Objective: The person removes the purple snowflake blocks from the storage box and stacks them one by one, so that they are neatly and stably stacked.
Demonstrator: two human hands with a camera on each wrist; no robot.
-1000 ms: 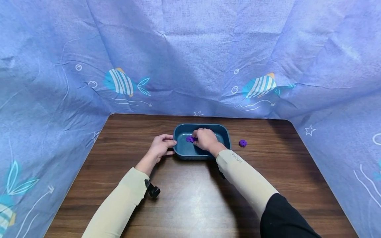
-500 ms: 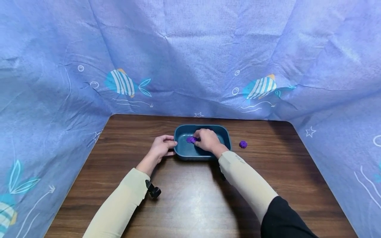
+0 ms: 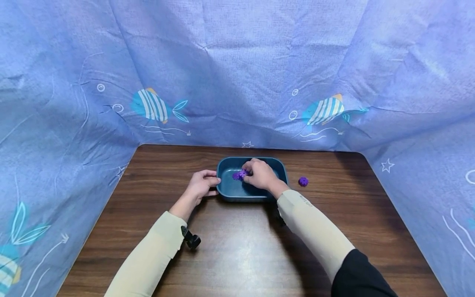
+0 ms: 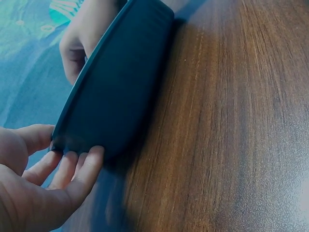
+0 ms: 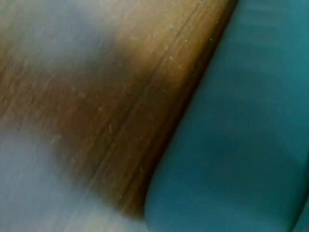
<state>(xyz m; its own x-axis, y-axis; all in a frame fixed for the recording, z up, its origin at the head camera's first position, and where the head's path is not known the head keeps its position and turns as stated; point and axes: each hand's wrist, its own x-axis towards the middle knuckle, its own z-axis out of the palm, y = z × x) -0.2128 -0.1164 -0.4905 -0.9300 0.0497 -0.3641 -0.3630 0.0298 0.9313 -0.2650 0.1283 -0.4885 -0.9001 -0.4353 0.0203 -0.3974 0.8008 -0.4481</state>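
A dark teal rectangular tray (image 3: 252, 199) stands near the far side of the table. My left hand (image 3: 200, 184) pinches its left rim; in the left wrist view the thumb is at the rim and the fingertips (image 4: 96, 153) press the outer wall (image 4: 116, 82). Inside the tray, my right hand (image 3: 261, 175) pinches a purple notched disc (image 3: 243, 173) between thumb and fingers. Another purple disc (image 3: 235, 176) shows just left of it, partly overlapped. The right wrist view shows only the tray's outer wall (image 5: 231, 135) and blurred table, with no fingers.
One more purple notched disc (image 3: 303, 181) lies on the brown wooden table (image 3: 237, 247), to the right of the tray. A blue cloth (image 3: 245, 74) with fish prints hangs behind the table and along both sides.
My right hand has lifted slightly and tilted the purple disc, which now shows more of its face. The left hand stays on the tray's rim.
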